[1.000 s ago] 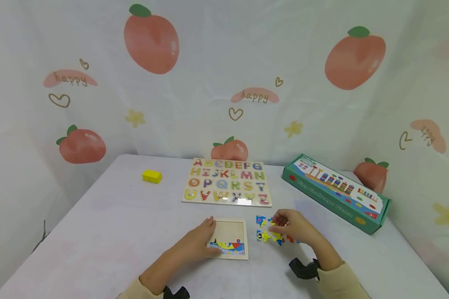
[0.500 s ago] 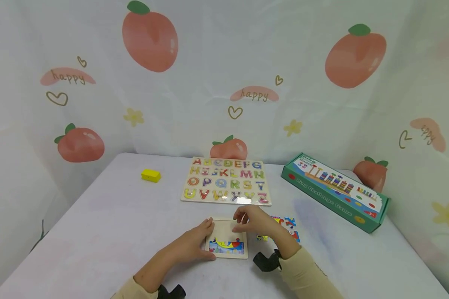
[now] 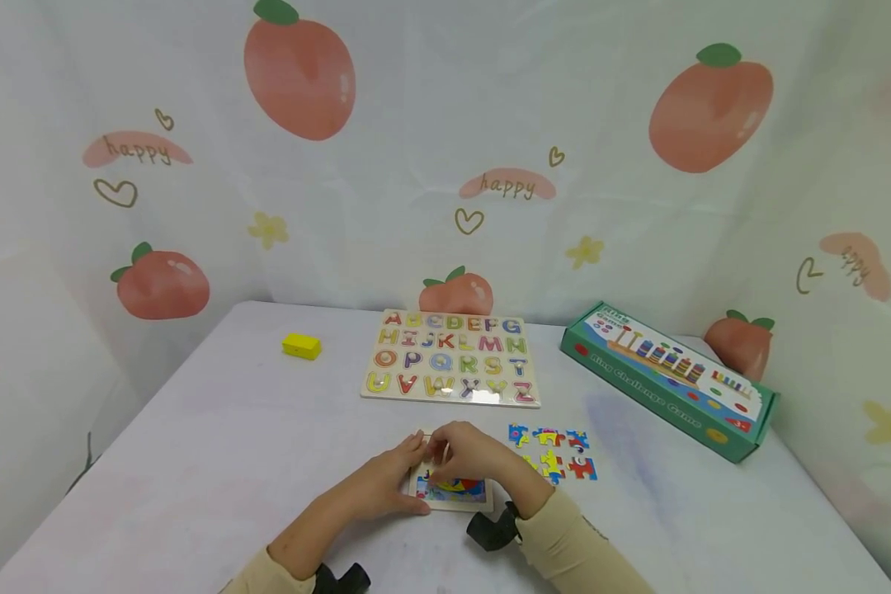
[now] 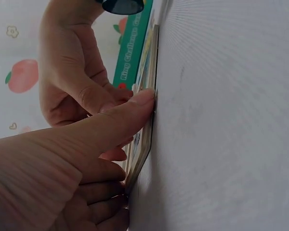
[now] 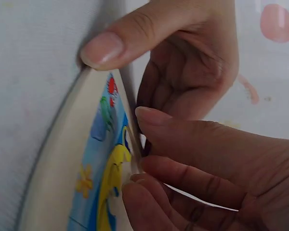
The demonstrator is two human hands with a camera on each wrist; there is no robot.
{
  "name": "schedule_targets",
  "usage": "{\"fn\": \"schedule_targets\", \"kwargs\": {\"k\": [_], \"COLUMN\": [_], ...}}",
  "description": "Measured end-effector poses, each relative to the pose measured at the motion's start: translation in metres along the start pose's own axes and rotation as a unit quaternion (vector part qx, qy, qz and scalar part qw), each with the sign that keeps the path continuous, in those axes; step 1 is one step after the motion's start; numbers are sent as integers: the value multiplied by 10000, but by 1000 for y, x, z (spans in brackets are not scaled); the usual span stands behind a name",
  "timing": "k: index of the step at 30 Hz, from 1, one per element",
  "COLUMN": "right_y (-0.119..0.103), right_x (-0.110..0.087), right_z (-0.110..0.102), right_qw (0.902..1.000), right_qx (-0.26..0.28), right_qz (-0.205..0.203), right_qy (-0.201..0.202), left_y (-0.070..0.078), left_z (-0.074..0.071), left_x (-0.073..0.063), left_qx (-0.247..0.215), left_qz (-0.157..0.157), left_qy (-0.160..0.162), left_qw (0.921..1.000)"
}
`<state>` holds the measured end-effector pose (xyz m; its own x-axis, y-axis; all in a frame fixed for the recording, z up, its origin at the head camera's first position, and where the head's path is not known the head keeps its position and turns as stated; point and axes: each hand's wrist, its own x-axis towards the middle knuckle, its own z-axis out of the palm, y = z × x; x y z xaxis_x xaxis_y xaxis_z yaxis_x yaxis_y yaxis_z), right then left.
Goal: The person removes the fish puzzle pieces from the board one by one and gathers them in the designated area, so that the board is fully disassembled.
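A small wooden puzzle tray (image 3: 453,507) lies near the front middle of the table, its lower strip filled with a blue, yellow and red picture. My left hand (image 3: 382,483) grips its left side, thumb on the near edge and fingers along the far side, as the left wrist view (image 4: 145,149) also shows. Over the tray's left part, my right hand (image 3: 475,458) has thumb and fingers brought together in a pinch. They seem to hold a puzzle piece, mostly hidden by the fingers. Right of the tray lie several loose puzzle pieces (image 3: 582,469).
Behind the tray is a wooden alphabet board (image 3: 449,359). A green Ring Challenge Game box (image 3: 668,379) stands at an angle at the back right. Far left on the white table (image 3: 215,462) sits a yellow block (image 3: 301,346).
My right hand has moved left from the loose pieces to above the tray, uncovering those pieces. My left hand stays at the tray's left side.
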<state>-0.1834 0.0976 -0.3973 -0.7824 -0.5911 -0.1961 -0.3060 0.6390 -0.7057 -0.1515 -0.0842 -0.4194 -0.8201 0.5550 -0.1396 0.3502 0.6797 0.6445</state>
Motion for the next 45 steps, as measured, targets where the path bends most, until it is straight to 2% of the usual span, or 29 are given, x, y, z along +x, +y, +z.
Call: {"fn": "schedule_targets", "kwargs": {"k": [8, 14, 21, 33, 45], "right_y": [3, 2, 3, 3, 4], "right_x": [-1, -1, -4, -5, -6], "right_z": [7, 10, 9, 9, 9], "right_qw": [10000, 9996, 10000, 9997, 9997], "right_qx": [27, -23, 7, 225, 223], "right_qz": [-72, -281, -25, 108, 25], "right_qy": [-22, -84, 54, 1, -120], "left_y": [-1, -2, -1, -1, -2], "left_z": [1, 1, 0, 2, 1], "left_x": [1, 1, 1, 1, 0], "left_qx": [16, 53, 124, 162, 180], "left_qz": [12, 73, 67, -56, 75], "left_qy": [6, 41, 2, -7, 38], "left_qw": [10000, 10000, 9999, 9999, 9998]}}
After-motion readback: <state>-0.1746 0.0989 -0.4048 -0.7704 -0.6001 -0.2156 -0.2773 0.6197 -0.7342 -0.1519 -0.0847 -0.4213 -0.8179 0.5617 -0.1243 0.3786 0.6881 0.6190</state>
